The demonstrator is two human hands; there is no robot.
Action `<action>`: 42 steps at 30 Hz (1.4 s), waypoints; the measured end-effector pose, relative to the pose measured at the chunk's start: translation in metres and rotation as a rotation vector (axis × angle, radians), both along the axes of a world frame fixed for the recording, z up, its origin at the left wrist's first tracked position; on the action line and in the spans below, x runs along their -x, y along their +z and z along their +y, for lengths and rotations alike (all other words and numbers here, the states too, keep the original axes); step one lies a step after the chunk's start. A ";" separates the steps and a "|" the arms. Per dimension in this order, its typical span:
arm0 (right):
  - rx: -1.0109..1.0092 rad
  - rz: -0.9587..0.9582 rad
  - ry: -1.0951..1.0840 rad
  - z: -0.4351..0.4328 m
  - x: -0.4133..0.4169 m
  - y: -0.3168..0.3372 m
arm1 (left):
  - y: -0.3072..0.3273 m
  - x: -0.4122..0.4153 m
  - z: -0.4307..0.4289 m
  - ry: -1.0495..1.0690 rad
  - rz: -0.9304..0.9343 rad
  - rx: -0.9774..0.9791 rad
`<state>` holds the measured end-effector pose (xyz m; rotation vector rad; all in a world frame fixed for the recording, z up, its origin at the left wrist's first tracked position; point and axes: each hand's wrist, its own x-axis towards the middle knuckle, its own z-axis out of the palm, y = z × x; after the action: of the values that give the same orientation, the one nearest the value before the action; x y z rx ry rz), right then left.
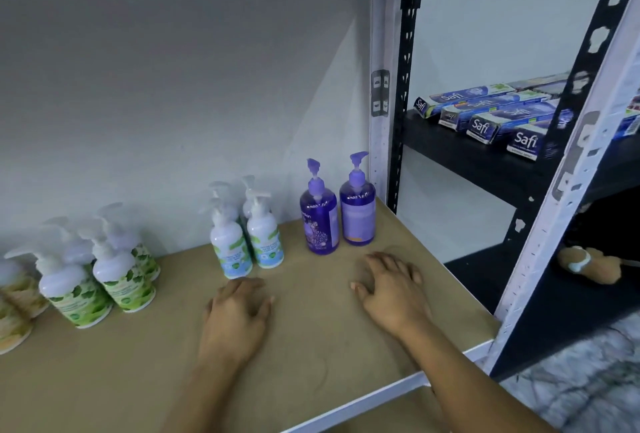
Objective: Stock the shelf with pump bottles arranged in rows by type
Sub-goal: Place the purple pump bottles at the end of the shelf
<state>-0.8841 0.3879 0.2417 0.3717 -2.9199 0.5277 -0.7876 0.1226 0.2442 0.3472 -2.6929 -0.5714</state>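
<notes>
Shelf (311,363): tan board with a white front rail and a pale back wall.

Left hand (239,311): palm down on the board, fingers loosely together, holding nothing.

Right hand (391,288): palm down on the board, beside the left hand but apart from it; fingers slightly spread and bent, holding nothing.

Purple bottles (318,221): two, upright, side by side, just beyond the right hand in the back right corner.

Blue-label bottles (230,249): four white pump bottles, upright, in two short rows, just beyond the left hand's fingertips.

Green-label bottles (121,276): several, upright, clustered well left of the left hand.

Yellow-label bottles (14,294): further left, cut off by the frame edge.

Boxes (485,124): "Safi" cartons lying flat in a row on a black rack (467,158), right of and above the right hand.

Brown item (588,264): on a lower black shelf, right of the right hand; too blurred to tell its kind.
</notes>
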 end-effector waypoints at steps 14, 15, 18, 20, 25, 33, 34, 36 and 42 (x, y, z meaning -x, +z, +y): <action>0.826 0.075 -0.100 -0.037 0.082 0.016 | -0.007 -0.017 -0.045 0.120 -0.134 0.109; 0.847 0.069 -0.084 -0.037 0.086 0.016 | -0.007 -0.016 -0.047 0.110 -0.149 0.108; 0.822 0.045 -0.058 -0.035 0.090 0.014 | -0.004 -0.012 -0.046 0.095 -0.202 0.096; 0.812 0.064 -0.078 -0.032 0.091 0.011 | -0.001 -0.010 -0.046 0.097 -0.213 0.099; 0.843 0.091 -0.163 -0.025 0.091 0.011 | 0.002 -0.009 -0.047 0.089 -0.234 0.124; 0.678 0.248 -0.258 -0.030 0.066 0.004 | 0.003 -0.009 -0.051 0.097 -0.191 0.131; 0.655 0.333 -0.275 -0.038 0.056 -0.001 | 0.002 -0.009 -0.051 0.100 -0.194 0.124; 0.673 0.371 -0.222 -0.059 0.038 -0.004 | 0.001 -0.008 -0.051 0.111 -0.200 0.113; 0.715 0.181 -0.072 -0.111 0.047 0.005 | -0.002 -0.006 -0.053 0.134 -0.272 0.091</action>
<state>-0.9311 0.2766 0.2471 0.1959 -2.3505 1.3670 -0.7819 0.0693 0.2417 0.6144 -2.9132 -0.3849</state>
